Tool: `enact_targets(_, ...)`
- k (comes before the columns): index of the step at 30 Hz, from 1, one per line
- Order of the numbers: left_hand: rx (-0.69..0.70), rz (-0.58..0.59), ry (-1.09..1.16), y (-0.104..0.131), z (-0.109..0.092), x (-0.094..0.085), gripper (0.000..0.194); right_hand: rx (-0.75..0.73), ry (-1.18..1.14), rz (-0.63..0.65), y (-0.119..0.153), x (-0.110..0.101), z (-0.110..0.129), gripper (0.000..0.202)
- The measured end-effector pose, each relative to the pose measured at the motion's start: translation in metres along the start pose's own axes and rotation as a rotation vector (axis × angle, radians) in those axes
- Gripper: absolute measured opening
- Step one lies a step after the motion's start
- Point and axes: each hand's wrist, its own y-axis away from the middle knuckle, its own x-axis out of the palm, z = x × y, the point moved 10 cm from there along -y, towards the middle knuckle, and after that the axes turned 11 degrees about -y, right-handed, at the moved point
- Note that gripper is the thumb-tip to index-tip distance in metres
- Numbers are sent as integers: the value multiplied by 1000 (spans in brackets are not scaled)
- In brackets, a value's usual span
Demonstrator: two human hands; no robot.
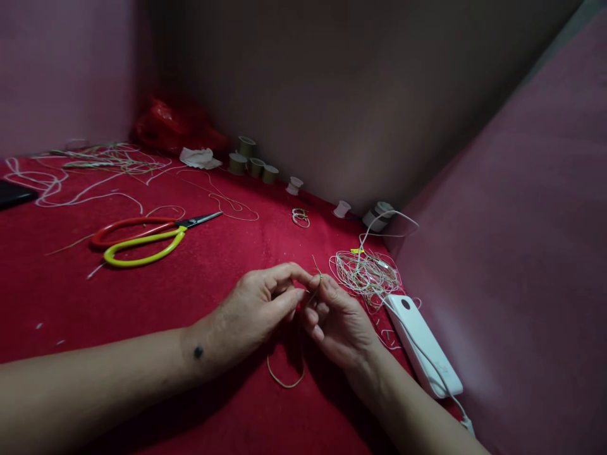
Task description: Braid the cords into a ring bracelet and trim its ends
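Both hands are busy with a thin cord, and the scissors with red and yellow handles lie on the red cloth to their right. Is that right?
Not quite: the head view shows the scissors to the left of the hands, not the right. The left hand and right hand are indeed busy with the thin cord.

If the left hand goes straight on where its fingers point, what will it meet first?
Probably the right hand, which holds the thin cord; depth is unclear, so the two hands may be touching.
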Motion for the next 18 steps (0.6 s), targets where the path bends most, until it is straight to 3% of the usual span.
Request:
enact_targets(8,7,107,72,-2,8,18,10,46,-15,16,-4,-5,-10,23)
enact_targets(11,42,71,-105,-2,13,11,20,47,-43,37,-3,-2,-10,22)
enact_targets(14,146,50,-285,-1,5,6,20,58,-80,53,0,4,-9,21)
enact_targets(18,265,152,-307,4,-7,14,14,84,-94,79,3,10,-7,20)
